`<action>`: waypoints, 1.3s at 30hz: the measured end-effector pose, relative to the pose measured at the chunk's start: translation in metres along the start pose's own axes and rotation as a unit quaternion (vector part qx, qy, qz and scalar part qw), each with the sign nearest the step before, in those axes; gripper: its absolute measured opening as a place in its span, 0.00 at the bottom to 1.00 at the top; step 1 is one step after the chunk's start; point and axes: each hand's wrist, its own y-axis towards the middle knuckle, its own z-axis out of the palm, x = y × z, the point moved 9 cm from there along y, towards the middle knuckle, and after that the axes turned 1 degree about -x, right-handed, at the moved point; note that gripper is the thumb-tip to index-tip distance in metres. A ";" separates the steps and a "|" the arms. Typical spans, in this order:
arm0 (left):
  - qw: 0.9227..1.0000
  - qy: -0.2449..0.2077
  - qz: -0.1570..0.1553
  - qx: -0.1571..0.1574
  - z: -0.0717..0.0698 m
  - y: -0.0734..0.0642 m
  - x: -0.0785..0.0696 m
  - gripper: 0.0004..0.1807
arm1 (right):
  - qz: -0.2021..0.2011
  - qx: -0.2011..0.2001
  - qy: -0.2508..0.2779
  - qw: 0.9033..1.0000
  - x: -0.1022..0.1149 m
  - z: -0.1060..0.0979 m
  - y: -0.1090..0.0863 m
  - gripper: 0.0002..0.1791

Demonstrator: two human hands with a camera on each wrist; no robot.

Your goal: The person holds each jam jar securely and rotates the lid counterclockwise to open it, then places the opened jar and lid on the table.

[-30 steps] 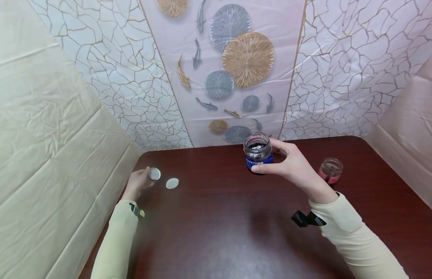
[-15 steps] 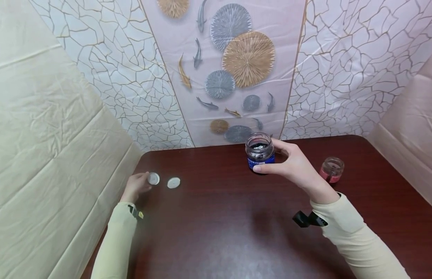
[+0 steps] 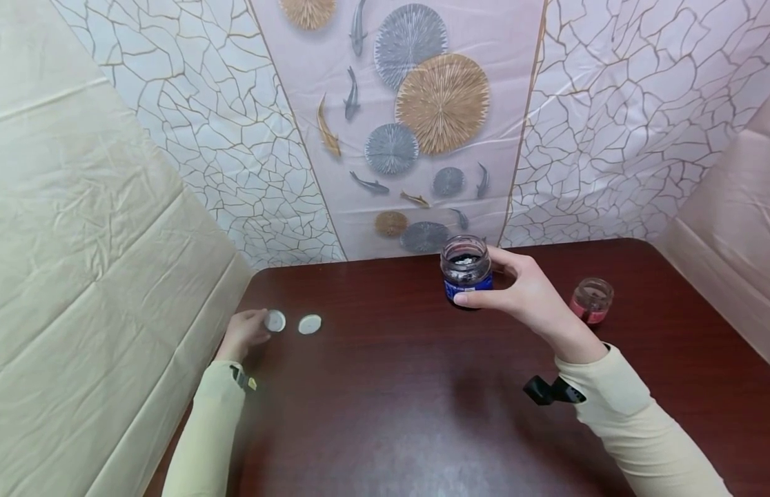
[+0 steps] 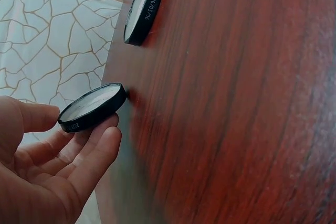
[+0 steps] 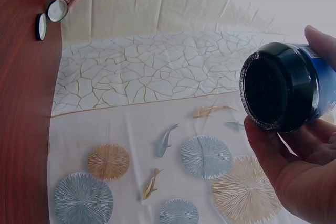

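Note:
In the head view my right hand [image 3: 534, 297] grips an open glass jar [image 3: 466, 273] with a blue label and dark contents, raised above the table at the back. Its dark base [image 5: 265, 90] faces the right wrist camera. At the table's left side, my left hand [image 3: 245, 330] holds a round jar lid [image 3: 275, 321] with a black rim and pale inside. In the left wrist view that lid [image 4: 94, 107] sits tilted between thumb and fingers, one edge close to the tabletop; contact is unclear. A second lid [image 3: 310, 324] lies beside it, pale side up.
A second open glass jar [image 3: 592, 301] with a red label stands on the table at the right, behind my right forearm. The dark red-brown table [image 3: 372, 386] meets a patterned cloth wall [image 3: 273, 172] at the back and a cream cloth wall [image 3: 112, 276] at the left.
My left hand has lowered slightly with its lid toward the tabletop. My right hand and the blue-label jar have shifted only a little to the right.

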 end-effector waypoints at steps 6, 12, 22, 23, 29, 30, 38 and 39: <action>1.000 0.009 -0.013 -0.009 0.002 -0.002 0.002 0.30 | 0.001 0.002 0.002 1.000 -0.002 0.001 0.000 0.32; 1.000 0.024 -0.010 -0.011 0.001 -0.005 0.000 0.32 | -0.002 0.001 0.008 1.000 -0.003 0.000 0.001 0.32; 0.998 0.055 0.011 -0.022 0.000 -0.009 -0.010 0.32 | -0.003 -0.002 0.008 1.000 -0.005 -0.002 -0.001 0.33; 0.998 0.055 0.011 -0.024 0.000 -0.009 -0.010 0.31 | -0.004 -0.002 0.007 1.000 -0.005 -0.002 -0.001 0.33; 0.999 0.043 0.015 -0.029 0.001 -0.009 -0.012 0.28 | -0.007 -0.004 0.001 1.000 -0.008 -0.004 -0.002 0.32; 0.999 0.040 0.014 -0.028 0.001 -0.010 -0.012 0.28 | -0.008 -0.005 -0.001 1.000 -0.008 -0.004 -0.002 0.31; 0.999 0.040 -0.010 -0.022 0.004 -0.011 -0.008 0.31 | -0.004 -0.013 0.003 1.000 -0.014 -0.007 -0.002 0.32; 0.999 0.040 -0.010 -0.020 0.005 -0.011 -0.009 0.32 | -0.001 -0.015 0.004 1.000 -0.015 -0.008 -0.002 0.32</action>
